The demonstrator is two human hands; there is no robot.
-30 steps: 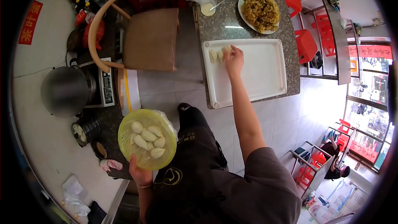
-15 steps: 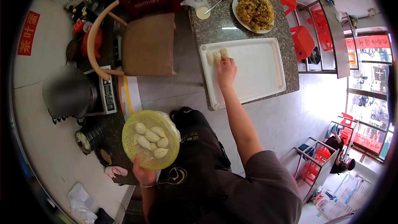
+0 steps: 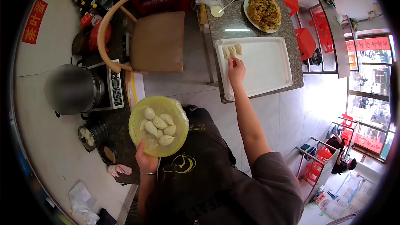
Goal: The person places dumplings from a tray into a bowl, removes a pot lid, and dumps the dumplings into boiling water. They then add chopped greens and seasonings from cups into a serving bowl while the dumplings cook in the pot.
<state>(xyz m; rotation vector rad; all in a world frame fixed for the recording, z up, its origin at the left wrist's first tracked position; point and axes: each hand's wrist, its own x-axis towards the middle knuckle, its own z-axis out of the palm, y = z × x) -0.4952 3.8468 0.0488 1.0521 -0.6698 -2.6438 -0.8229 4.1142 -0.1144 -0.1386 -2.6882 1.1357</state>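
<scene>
The left hand has its grip clamped on the rim of a yellow-green basket, which holds several pale dumplings in front of the person's dark clothes. The right hand reaches over a white tray on the stone-topped desk. Its fingertips are bunched together right beside three dumplings set side by side near the tray's far left corner; whether that grip encloses another dumpling, I cannot tell. Beyond the tray stands a plate heaped with brown-yellow food, and a spoon lies with one end at a pale disc.
</scene>
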